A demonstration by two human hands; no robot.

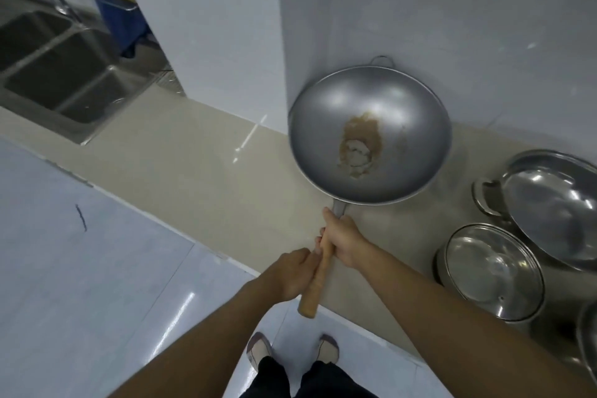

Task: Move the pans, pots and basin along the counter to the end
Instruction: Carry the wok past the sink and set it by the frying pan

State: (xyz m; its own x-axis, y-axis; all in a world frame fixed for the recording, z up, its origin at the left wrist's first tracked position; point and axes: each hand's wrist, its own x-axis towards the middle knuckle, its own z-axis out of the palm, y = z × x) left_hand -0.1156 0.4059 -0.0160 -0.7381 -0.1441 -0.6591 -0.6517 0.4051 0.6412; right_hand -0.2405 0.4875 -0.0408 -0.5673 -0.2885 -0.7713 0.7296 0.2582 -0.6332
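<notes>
A large grey wok (pixel 371 136) with a brown burnt patch in its bottom is over the beige counter (pixel 181 152), close to the white wall corner. Its wooden handle (pixel 318 281) points toward me. My right hand (pixel 344 241) grips the upper part of the handle, near the metal neck. My left hand (pixel 295 273) grips the handle lower down. To the right on the counter sit a steel pot with a lid (pixel 491 271) and a bigger lidded steel pot (pixel 555 203) behind it. Whether the wok rests on the counter or is lifted cannot be told.
A steel double sink (pixel 61 74) with a tap lies at the counter's far left end. A white pillar (pixel 219 26) stands behind the counter. Another steel vessel's rim (pixel 589 336) shows at the right edge. Pale floor tiles and my feet are below.
</notes>
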